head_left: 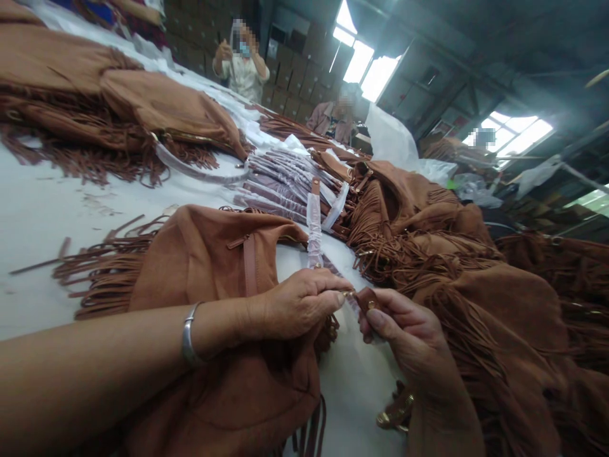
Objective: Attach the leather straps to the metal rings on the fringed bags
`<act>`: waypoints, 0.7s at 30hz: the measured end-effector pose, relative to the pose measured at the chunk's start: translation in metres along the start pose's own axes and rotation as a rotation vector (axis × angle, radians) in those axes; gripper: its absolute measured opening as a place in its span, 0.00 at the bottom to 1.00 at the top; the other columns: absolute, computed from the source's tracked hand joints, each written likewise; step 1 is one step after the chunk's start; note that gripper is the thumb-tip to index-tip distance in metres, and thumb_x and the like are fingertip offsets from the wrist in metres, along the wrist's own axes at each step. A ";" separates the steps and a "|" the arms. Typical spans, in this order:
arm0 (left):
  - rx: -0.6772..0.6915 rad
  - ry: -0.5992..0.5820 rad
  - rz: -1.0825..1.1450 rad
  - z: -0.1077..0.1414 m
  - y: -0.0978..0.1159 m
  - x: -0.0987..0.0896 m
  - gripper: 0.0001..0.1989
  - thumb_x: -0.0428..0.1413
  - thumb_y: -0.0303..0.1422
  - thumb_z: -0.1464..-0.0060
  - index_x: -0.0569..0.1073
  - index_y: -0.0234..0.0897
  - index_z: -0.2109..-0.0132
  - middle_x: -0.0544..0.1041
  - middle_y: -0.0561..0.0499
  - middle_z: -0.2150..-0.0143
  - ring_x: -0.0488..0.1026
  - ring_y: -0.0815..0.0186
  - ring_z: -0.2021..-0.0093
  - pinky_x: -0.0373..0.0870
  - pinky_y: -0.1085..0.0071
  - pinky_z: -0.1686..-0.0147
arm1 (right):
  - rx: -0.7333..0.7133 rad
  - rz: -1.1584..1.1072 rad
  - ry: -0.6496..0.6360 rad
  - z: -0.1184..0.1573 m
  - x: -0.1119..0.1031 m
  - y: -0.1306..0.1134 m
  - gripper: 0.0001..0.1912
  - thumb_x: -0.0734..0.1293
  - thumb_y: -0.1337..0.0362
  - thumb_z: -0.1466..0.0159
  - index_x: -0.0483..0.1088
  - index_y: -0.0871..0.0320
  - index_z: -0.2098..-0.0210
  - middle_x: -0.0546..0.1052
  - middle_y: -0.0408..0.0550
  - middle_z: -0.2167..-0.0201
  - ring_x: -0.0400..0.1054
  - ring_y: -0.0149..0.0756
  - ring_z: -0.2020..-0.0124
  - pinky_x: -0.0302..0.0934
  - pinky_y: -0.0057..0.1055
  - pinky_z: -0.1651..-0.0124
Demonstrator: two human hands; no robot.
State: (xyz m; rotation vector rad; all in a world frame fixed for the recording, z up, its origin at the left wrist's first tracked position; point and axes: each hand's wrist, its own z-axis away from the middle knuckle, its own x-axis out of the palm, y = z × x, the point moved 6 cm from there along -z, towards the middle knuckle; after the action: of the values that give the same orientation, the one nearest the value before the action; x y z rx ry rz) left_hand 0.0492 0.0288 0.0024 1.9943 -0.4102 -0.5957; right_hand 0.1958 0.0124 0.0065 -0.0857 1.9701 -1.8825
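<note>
A brown suede bag [214, 254] with long fringe lies on the white table in front of me, under my left forearm. My left hand [304, 301] is closed, thumb and forefinger pinching a small gold metal ring or clasp [349, 294] at the bag's edge. Close beside it, my right hand [404, 327] pinches the brown end of a strap [367, 299] with a gold stud on it. The two hands nearly meet at the metal piece. A plastic-wrapped strap [314, 222] rises behind my left hand. Whether the ring passes through the strap end is too small to tell.
Fringed brown bags [499, 304] are heaped to the right, and more bags [166, 108] lie at the back left. Several wrapped straps [285, 181] lie bundled behind. A gold clasp [397, 412] sits by my right wrist. Two people [245, 73] are across the white table [71, 197].
</note>
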 end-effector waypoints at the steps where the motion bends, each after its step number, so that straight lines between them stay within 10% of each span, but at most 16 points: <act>1: -0.022 0.006 0.015 0.000 -0.002 0.000 0.13 0.44 0.28 0.45 0.73 0.31 0.63 0.73 0.50 0.64 0.69 0.67 0.63 0.64 0.73 0.61 | -0.003 -0.015 0.021 0.000 0.000 0.000 0.10 0.68 0.64 0.42 0.70 0.56 0.59 0.72 0.42 0.73 0.63 0.28 0.76 0.58 0.23 0.74; 12: -0.132 0.024 0.156 0.001 -0.020 0.001 0.16 0.46 0.32 0.44 0.73 0.31 0.54 0.74 0.49 0.60 0.69 0.66 0.60 0.64 0.71 0.55 | -0.068 0.195 0.162 -0.006 0.001 0.008 0.11 0.69 0.63 0.43 0.61 0.56 0.68 0.74 0.44 0.70 0.69 0.31 0.74 0.63 0.27 0.71; 21: -0.077 0.053 -0.047 0.000 -0.011 -0.001 0.16 0.44 0.31 0.44 0.74 0.30 0.60 0.73 0.50 0.65 0.68 0.65 0.60 0.64 0.73 0.59 | -0.755 0.815 0.460 0.014 0.008 -0.024 0.10 0.68 0.75 0.44 0.68 0.56 0.66 0.76 0.45 0.69 0.72 0.34 0.68 0.67 0.32 0.63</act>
State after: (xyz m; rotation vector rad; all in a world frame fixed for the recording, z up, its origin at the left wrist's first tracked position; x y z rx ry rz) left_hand 0.0489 0.0344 -0.0077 1.9461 -0.3048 -0.5780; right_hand 0.1875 -0.0053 0.0281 0.8606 2.3765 -0.6310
